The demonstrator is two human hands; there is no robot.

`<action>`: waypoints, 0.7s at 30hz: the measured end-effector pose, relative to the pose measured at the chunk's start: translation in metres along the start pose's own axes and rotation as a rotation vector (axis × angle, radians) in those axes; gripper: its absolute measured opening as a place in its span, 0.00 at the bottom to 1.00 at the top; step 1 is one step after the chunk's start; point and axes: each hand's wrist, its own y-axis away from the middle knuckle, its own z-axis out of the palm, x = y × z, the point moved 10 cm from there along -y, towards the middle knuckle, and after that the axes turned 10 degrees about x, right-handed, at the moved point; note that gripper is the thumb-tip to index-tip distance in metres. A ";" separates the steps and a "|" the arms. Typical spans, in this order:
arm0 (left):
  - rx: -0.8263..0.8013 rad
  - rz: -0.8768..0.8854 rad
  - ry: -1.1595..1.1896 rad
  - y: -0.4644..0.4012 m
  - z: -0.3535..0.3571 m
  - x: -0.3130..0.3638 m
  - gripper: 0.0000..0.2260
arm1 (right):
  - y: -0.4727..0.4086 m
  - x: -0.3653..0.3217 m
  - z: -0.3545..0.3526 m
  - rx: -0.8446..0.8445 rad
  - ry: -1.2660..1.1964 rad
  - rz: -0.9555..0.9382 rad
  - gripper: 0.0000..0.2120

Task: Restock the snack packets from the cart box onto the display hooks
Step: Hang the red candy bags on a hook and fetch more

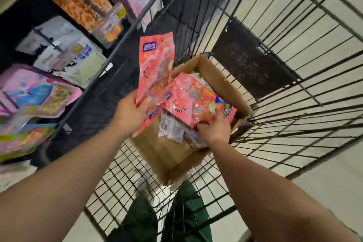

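An open cardboard box (167, 155) sits inside a black wire cart (294, 92). It holds several pink-red snack packets (184, 96) and some pale purple ones (170, 127). My left hand (131, 114) grips a bunch of the pink-red packets (157, 65) by their lower end, and they stand up above the box's left side. My right hand (214, 127) reaches into the box with its fingers curled round the edge of a pink-red packet (212, 106) lying there.
On the left, the black display rack (23, 17) carries hanging packets: orange ones (78, 0) at the top, white ones (64, 53) in the middle, pink and blue ones (33, 92) lower down. The cart's wire wall stands between rack and box. My legs show below the cart.
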 end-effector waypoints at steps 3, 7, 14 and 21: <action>0.020 -0.084 0.034 0.006 -0.020 -0.025 0.06 | 0.002 -0.002 0.023 -0.093 0.305 -0.211 0.45; 0.034 -0.177 0.011 0.018 -0.035 -0.067 0.08 | 0.003 -0.002 0.036 -0.072 0.401 -0.254 0.36; -0.048 -0.408 0.125 0.048 -0.019 -0.123 0.11 | 0.006 -0.019 0.021 0.023 0.436 -0.341 0.23; -0.028 -0.551 0.487 0.082 0.001 -0.115 0.03 | 0.100 -0.073 0.021 -0.017 0.393 -0.567 0.25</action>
